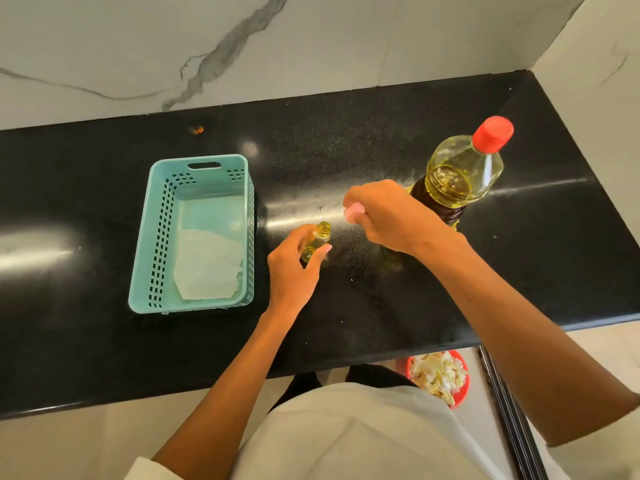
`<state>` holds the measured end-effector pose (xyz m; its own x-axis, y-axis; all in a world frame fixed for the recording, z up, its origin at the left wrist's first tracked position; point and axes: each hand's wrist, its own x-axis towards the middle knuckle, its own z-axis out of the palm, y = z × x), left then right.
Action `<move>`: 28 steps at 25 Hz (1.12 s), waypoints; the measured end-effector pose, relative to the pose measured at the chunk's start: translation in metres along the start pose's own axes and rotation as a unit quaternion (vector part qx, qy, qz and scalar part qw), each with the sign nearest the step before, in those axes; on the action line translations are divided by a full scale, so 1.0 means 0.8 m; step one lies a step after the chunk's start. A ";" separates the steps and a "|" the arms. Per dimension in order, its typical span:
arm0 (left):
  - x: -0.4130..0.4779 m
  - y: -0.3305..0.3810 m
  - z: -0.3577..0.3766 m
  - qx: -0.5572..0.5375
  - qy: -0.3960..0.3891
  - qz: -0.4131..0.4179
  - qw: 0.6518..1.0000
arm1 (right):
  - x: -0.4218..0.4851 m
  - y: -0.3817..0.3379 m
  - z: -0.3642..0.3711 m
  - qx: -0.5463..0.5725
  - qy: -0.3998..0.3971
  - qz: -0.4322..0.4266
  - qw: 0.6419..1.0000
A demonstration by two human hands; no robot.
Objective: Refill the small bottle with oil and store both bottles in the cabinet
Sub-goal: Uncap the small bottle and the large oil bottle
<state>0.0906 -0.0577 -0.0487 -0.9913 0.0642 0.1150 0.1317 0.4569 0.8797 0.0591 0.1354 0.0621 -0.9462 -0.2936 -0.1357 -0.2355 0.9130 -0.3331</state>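
A small clear bottle (318, 240) with yellow oil in it stands on the black counter (381, 140), its mouth uncapped. My left hand (294, 268) grips it around the body. Just to its upper right, my right hand (384, 216) is closed on a small pink cap (353, 211), held a little above and beside the bottle's mouth. Behind my right hand stands the large oil bottle (460, 174), upright, with its red cap (492, 134) on and a dark label low on its body.
A teal perforated basket (156, 237) with a sheet of white paper in it sits left of the small bottle. A marble wall runs along the back and right. A red bin (464, 382) of scraps stands on the floor below the counter's front edge.
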 end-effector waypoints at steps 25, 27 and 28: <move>0.070 0.208 0.044 -0.061 -0.091 0.167 0.980 | -0.110 0.034 -0.168 -0.071 0.291 0.122 0.946; 0.073 0.221 0.064 -0.035 -0.136 0.167 0.976 | -0.109 0.038 -0.166 -0.064 0.263 0.088 0.959; 0.072 0.222 0.071 -0.035 -0.141 0.168 0.975 | -0.108 0.040 -0.167 -0.061 0.258 0.074 0.961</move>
<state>0.0574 0.0775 0.0879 -0.8501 0.4459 0.2802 0.4390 0.3060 0.8448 0.1035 0.2277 0.1880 -0.9482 -0.0071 0.3176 -0.0840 0.9698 -0.2289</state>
